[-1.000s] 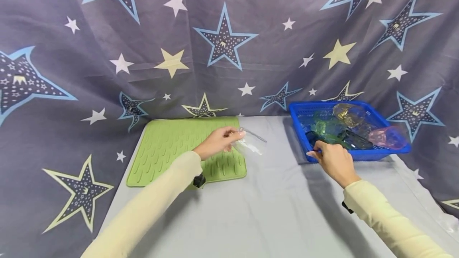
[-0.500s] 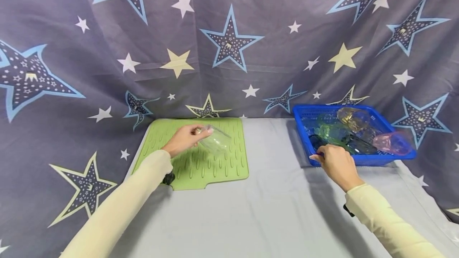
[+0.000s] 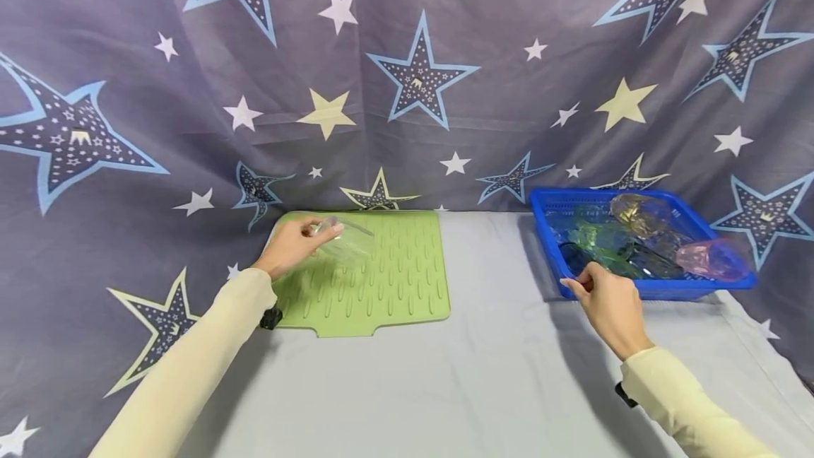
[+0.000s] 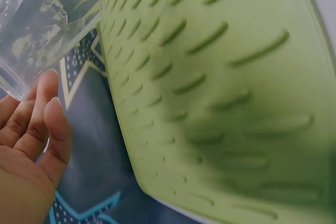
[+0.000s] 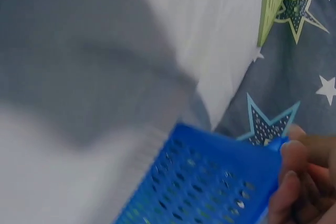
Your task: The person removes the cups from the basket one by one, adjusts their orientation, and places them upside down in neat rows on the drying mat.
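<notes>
My left hand [image 3: 295, 244] pinches a clear cup [image 3: 348, 240] tilted on its side over the left part of a green ridged mat [image 3: 400, 281]. In the left wrist view the clear cup [image 4: 42, 24] sits at the fingertips, its rim toward the mat. On the right, my right hand [image 3: 612, 306] grips the near-left corner of a blue plastic basket [image 3: 548, 246]. The right wrist view shows fingers [image 5: 294, 161] curled over the rim of the perforated basket [image 5: 210, 156].
Several see-through items lie in the basket: a green one [image 3: 598, 239], a yellowish one [image 3: 639, 214], a dark one [image 3: 655, 260] and a pink one [image 3: 712, 259] leaning over the right rim. A star-print curtain [image 3: 394, 154] hangs behind the pale tablecloth [image 3: 470, 373].
My left hand has carried the clear cup leftward, from the mat's right edge to over its left part. My right hand stays at the basket corner. The head view has shifted slightly.
</notes>
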The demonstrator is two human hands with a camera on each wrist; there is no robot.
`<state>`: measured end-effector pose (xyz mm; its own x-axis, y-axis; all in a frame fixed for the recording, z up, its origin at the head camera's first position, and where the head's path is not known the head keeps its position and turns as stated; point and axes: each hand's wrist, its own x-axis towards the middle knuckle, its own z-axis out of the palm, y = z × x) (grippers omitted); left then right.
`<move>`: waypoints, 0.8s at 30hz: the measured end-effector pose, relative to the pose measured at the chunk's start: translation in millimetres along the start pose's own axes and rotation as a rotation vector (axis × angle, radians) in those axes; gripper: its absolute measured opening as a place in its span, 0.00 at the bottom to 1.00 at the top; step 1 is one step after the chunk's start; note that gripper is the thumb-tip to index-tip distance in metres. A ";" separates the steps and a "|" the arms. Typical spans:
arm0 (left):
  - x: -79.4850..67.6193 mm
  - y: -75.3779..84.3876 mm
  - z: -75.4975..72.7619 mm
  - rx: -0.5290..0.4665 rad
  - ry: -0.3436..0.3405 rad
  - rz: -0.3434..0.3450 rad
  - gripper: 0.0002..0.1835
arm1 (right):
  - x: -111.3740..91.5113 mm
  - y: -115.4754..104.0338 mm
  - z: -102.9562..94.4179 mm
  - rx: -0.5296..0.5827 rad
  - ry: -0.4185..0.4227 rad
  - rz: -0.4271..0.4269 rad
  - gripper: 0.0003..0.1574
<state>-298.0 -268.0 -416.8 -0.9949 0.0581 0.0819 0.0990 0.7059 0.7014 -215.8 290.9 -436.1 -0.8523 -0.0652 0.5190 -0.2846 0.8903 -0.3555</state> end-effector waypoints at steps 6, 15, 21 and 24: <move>-3.9 -11.1 -14.3 0.062 0.022 -0.018 0.46 | -6.7 -2.5 -3.3 0.393 -0.161 0.397 0.33; -9.6 -20.0 -38.5 0.170 0.054 -0.047 0.53 | -6.7 7.4 -6.4 1.221 -0.325 0.937 0.21; -11.5 -28.9 -51.7 0.282 0.082 -0.073 0.55 | -7.7 6.6 -2.2 1.322 -0.294 0.920 0.16; -9.9 -31.2 -55.4 0.311 0.096 -0.089 0.56 | -9.1 7.1 1.3 1.309 -0.270 0.896 0.17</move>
<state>-290.3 -329.7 -400.3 -0.9918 -0.0695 0.1072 -0.0124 0.8874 0.4607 -210.6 297.3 -444.4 -0.9511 0.0390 -0.3063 0.2832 -0.2855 -0.9156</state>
